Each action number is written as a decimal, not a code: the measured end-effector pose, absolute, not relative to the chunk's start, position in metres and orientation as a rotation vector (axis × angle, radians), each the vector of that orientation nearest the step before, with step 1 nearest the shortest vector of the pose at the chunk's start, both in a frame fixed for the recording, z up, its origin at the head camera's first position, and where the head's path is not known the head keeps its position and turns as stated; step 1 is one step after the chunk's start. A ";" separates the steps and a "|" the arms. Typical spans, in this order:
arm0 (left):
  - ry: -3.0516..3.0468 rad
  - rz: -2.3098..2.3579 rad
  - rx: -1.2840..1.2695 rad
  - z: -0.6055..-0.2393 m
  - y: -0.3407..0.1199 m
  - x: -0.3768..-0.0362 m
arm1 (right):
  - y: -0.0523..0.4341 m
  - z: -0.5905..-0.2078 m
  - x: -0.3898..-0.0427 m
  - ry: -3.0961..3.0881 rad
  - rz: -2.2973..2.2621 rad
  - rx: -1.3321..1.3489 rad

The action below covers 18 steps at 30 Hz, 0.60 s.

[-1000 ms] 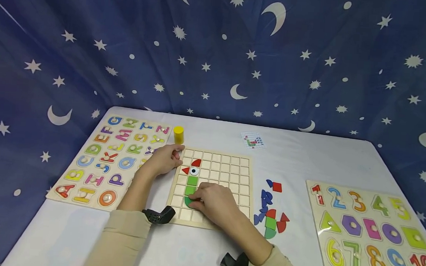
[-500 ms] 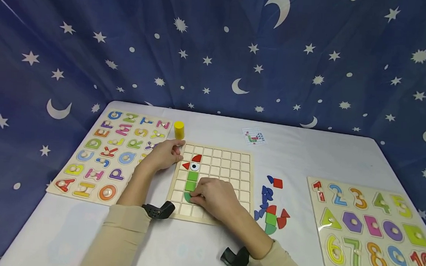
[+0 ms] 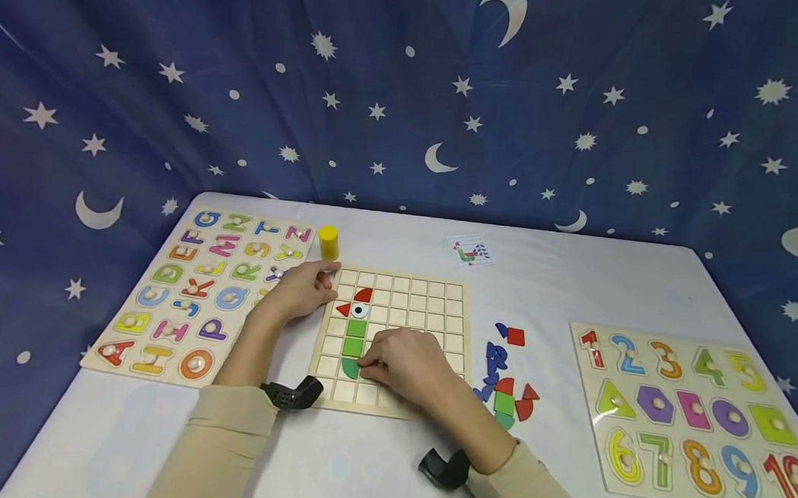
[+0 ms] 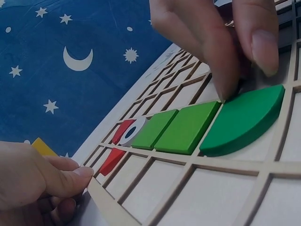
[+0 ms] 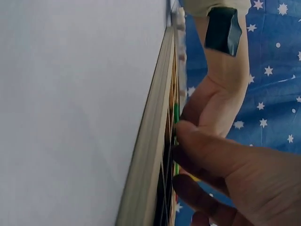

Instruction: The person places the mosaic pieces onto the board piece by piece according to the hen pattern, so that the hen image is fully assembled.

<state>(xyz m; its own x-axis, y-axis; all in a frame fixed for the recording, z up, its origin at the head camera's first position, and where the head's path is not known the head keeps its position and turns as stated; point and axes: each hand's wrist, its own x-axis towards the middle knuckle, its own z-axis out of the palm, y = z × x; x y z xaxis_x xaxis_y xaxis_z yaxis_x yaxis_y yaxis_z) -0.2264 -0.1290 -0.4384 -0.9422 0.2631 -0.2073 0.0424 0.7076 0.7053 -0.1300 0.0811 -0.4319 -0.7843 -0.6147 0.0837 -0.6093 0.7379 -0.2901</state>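
Observation:
A wooden grid board (image 3: 429,323) lies on the table, with a column of flat pieces in its left cells. From the top come a red quarter circle (image 3: 364,295), a round eye piece (image 3: 359,310) with a red triangle (image 3: 343,309) beside it, two green squares (image 3: 354,337) and a darker green quarter circle (image 4: 244,120). My left hand (image 3: 298,291) grips the board's upper left corner between thumb and fingers. Bent fingers of my right hand (image 3: 409,364) touch the straight right edge of the green quarter circle, the thumb close beside them; the piece lies in its cell.
An alphabet puzzle board (image 3: 184,289) lies at left, a number puzzle board (image 3: 686,426) at right. Loose red, green and blue pieces (image 3: 504,404) lie right of the grid. Behind it are a yellow cylinder (image 3: 328,242) and a picture card (image 3: 470,250).
My right fingers have shifted slightly right, uncovering more of the green quarter circle. The left hand stays at the corner. The head view has shifted a little.

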 end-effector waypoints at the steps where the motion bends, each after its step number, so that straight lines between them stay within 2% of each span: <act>1: 2.623 1.074 0.239 -0.439 -0.129 -0.226 | 0.082 -0.431 -0.130 2.905 -0.473 -1.021; 8: 2.615 1.078 0.230 -0.441 -0.128 -0.226 | 0.103 -0.410 -0.126 2.829 -0.482 -0.891; 13: 2.602 1.076 0.206 -0.443 -0.127 -0.226 | 0.148 -0.402 -0.116 2.890 -0.504 -0.878; 18: 2.604 1.079 0.195 -0.441 -0.130 -0.225 | 0.193 -0.403 -0.098 2.989 -0.503 -0.647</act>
